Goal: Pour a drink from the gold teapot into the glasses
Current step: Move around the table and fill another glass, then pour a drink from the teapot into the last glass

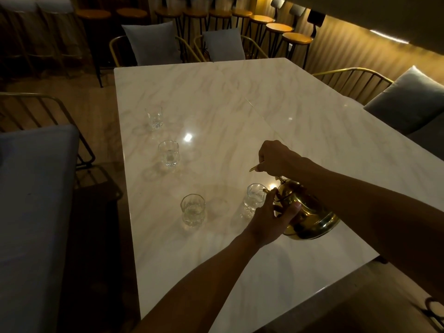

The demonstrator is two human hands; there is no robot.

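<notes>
Place: a dimly lit café or bar
Seating: row of round wooden bar stools (278, 27) along the far wall
Dining: marble-patterned tabletop (240, 104), gold wire chairs (355, 80) with grey cushions (153, 42)
Lighting: warm strip light (389, 36) on slatted wall

No readable text, labels, brands, numbers or signs anywhere in view: none on any object, furniture or wall.

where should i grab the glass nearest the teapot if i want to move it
Grip the glass nearest the teapot around its lower body, coming from its left, open-table side. It stands upright, and the tilted gold teapot with the left hand crowd its right side and rim, so that side looks blocked. A side grasp probably keeps fingers out of the mouth.
</notes>
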